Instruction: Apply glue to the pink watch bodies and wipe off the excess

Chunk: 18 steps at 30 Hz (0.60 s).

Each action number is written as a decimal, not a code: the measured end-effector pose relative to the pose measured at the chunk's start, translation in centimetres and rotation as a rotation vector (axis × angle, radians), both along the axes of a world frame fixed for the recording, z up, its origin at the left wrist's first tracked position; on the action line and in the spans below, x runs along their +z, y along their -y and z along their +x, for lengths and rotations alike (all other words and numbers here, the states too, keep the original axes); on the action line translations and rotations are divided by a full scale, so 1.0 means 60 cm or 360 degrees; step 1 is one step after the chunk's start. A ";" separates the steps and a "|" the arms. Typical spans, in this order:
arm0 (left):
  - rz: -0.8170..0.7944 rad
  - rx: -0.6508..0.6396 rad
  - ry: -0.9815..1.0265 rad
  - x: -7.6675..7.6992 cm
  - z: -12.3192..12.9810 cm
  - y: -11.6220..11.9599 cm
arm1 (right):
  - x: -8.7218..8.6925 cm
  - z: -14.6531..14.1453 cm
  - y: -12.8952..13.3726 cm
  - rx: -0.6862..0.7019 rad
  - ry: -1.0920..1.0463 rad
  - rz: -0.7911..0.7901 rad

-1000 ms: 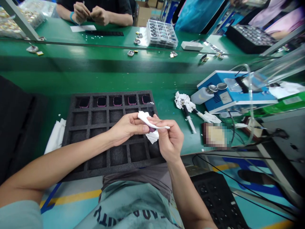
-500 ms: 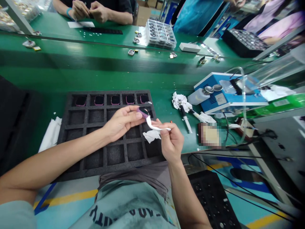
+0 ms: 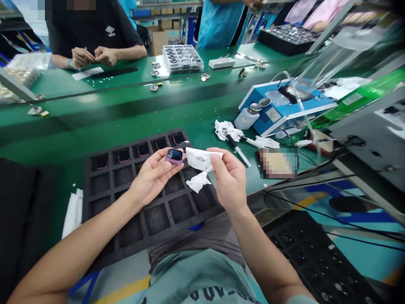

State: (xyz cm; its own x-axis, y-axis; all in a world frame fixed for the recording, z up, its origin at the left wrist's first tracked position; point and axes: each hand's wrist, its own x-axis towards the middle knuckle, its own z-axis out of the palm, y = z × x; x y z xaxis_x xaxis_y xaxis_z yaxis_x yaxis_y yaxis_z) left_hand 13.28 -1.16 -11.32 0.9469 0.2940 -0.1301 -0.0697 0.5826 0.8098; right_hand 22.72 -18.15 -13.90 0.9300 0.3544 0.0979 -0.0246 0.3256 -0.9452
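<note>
Watch case (image 3: pixel 174 156), small, purple and rounded, with a dark glossy face turned upward, is pinched between the thumb and fingers of the left hand (image 3: pixel 151 177), whose grip is closed only as far as the case allows. It is held above a black foam tray (image 3: pixel 190 219) divided into square compartments. By the right hand (image 3: pixel 230 179), a thin white cloth (image 3: pixel 200 160) with a dark mark is gripped at one end between thumb and fingers; its free end is held just beside the case.

Below the cloth, a crumpled white tissue (image 3: pixel 198 182) is seen over the tray. In the far row of compartments, five dark-faced, pink-rimmed watch pieces (image 3: pixel 123 155) are seated. The tray is supported by a green tabletop (image 3: pixel 104 122), with a folded white wipe (image 3: pixel 72 211) laid along its left side. To the right, a black-and-white syringe-like tool (image 3: pixel 236 147), a white bottle with a metal cap (image 3: pixel 245 119) and a blue box-shaped machine (image 3: pixel 278 109) are placed. Across the tabletop, a compartmented clear plastic box (image 3: pixel 182 59) is set near a person in black (image 3: pixel 95 36).
</note>
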 end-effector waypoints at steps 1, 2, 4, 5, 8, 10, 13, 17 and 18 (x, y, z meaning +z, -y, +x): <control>0.0000 0.0004 -0.0009 0.001 0.000 0.000 | 0.004 -0.001 -0.005 -0.0002 0.0033 -0.0012; -0.0001 0.0004 -0.0015 0.001 0.000 0.000 | 0.010 -0.002 -0.009 -0.0013 0.0072 -0.0032; 0.0007 0.0008 -0.0021 0.001 0.000 0.000 | 0.022 -0.005 -0.017 -0.0034 0.0159 -0.0082; 0.0023 0.0017 -0.0018 0.000 0.001 0.000 | 0.028 -0.007 -0.019 -0.0031 0.0200 -0.0109; 0.0132 0.0080 0.0011 -0.002 0.003 0.001 | 0.042 -0.017 -0.022 0.0031 0.0285 -0.0194; 0.0227 0.0128 0.0036 -0.004 0.006 0.002 | 0.045 -0.022 -0.022 0.0074 0.0299 -0.0234; 0.0350 0.0200 0.0067 -0.008 0.008 0.004 | 0.042 -0.024 -0.019 0.0093 0.0302 -0.0269; 0.0534 0.0299 0.0102 -0.011 0.008 0.008 | 0.038 -0.019 -0.013 0.0140 0.0267 -0.0320; 0.0580 0.0316 0.0115 -0.012 0.007 0.009 | 0.037 -0.018 -0.012 0.0153 0.0248 -0.0321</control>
State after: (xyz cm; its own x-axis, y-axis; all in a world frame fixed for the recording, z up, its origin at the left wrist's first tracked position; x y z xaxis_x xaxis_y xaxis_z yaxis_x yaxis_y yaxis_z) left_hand 13.70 -1.71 -12.04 0.8699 0.4865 0.0807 -0.2157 0.2283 0.9494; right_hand 21.61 -17.42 -11.68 0.8705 0.4670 0.1553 0.1043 0.1333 -0.9856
